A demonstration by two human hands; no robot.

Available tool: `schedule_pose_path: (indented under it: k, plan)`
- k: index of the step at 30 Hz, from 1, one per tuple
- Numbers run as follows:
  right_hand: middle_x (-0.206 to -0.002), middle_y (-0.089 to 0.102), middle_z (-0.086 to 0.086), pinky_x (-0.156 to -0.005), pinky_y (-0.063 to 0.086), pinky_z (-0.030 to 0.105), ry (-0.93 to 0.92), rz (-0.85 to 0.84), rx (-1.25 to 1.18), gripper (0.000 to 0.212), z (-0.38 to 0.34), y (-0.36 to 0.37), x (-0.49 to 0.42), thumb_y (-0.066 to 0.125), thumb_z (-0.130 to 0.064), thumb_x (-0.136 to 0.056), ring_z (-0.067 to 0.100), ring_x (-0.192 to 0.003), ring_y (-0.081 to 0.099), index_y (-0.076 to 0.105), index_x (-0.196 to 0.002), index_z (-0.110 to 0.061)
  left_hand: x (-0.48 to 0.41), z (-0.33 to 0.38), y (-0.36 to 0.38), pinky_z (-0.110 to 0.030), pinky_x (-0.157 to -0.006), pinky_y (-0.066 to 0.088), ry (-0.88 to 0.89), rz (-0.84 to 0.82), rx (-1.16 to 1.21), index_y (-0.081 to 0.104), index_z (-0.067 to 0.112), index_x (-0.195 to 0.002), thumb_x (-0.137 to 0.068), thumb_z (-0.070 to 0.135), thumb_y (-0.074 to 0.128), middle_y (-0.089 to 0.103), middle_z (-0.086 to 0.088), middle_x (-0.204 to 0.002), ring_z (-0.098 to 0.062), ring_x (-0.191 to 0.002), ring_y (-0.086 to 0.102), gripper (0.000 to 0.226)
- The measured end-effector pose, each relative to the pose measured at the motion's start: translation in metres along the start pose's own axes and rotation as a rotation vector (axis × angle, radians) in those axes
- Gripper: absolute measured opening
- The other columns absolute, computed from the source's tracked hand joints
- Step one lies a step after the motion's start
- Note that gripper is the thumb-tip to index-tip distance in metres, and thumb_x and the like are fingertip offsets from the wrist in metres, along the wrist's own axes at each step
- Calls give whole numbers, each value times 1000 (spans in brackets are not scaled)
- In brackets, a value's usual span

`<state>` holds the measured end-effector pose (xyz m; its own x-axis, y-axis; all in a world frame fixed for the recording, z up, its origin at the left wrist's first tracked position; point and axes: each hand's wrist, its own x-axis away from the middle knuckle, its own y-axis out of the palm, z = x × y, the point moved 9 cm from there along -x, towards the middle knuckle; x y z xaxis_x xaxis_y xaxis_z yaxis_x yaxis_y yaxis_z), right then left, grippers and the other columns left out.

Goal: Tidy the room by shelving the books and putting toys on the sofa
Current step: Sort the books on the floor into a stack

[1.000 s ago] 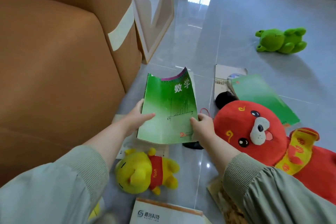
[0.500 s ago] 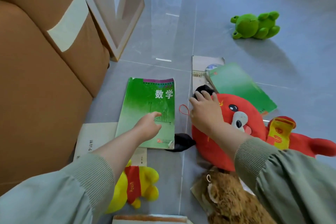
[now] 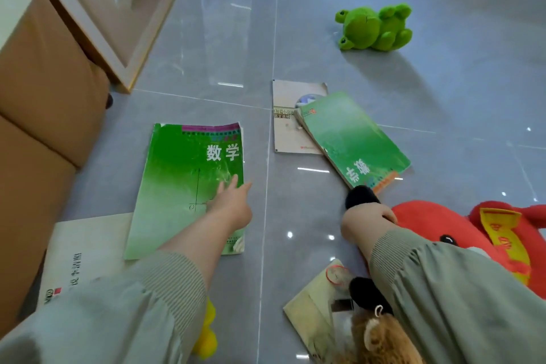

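A green maths book (image 3: 189, 180) lies flat on the grey floor beside the brown sofa (image 3: 38, 115). My left hand (image 3: 233, 204) stretches over its lower right part with straight fingers and grips nothing. My right hand (image 3: 366, 216) curls over the head of a big red plush toy (image 3: 443, 224), next to its black ear (image 3: 362, 196). A second green book (image 3: 351, 139) lies tilted on top of a pale grey book (image 3: 291, 127). Farther back, a green frog plush (image 3: 372, 28) lies alone.
A white book (image 3: 79, 248) sticks out from under the maths book. A yellow plush (image 3: 206, 334) is mostly hidden by my left sleeve. A brown plush (image 3: 381, 340) lies on a yellowish book (image 3: 313, 304). A framed panel (image 3: 118, 9) leans by the sofa.
The maths book went from both hands down onto the floor. My right hand moved to the red plush and pulled it to the right. My left hand now reaches across the book.
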<state>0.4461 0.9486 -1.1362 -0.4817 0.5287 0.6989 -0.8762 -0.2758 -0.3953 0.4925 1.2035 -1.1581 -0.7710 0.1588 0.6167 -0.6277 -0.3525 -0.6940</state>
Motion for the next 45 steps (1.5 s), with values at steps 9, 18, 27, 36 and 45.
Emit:
schedule_pose_path:
  k: [9, 18, 27, 36, 45]
  plan:
    - [-135, 39, 16, -94, 40, 42, -87, 605, -462, 47, 9, -69, -43, 51, -31, -92, 32, -124, 40, 38, -130, -7, -8, -6, 17, -49, -118, 14, 139, -100, -460, -11, 32, -150, -90, 14, 48, 2, -10, -159, -31, -146, 4, 86]
    - [-157, -2, 20, -104, 35, 53, -50, 551, -484, 60, 3, -68, -93, 32, -9, -99, 41, -140, 19, 3, -152, -12, 3, -10, 20, -41, -98, 45, 223, -197, -642, 0, 36, -151, -86, 36, 46, -13, -5, -159, -24, -147, -10, 79]
    - [-109, 62, 26, -80, 46, 43, -117, 703, -692, 25, 18, -100, -54, 38, 8, -87, 44, -102, 60, 48, -110, 2, 3, -13, 10, -39, -101, 43, 239, -189, -481, 3, 34, -151, -85, 31, 45, -11, 5, -159, -12, -146, -8, 78]
    - [-99, 62, 21, -72, 39, 37, -220, 786, -1078, 26, 10, -115, 43, 51, 5, -78, 41, -92, 56, 50, -102, -4, 31, -26, -3, -34, -116, 15, 97, -279, 177, 28, 17, -149, -103, 43, 18, 22, -1, -156, -18, -145, 17, 54]
    - [-79, 60, 16, -56, 39, 35, -779, 1145, -816, 32, -35, -122, 152, 52, 21, -64, 37, -70, 55, 56, -86, -1, 69, -113, -69, -47, -87, 48, -261, -47, 1847, 30, -5, -140, -85, 77, 14, 57, -26, -122, -38, -115, 57, 100]
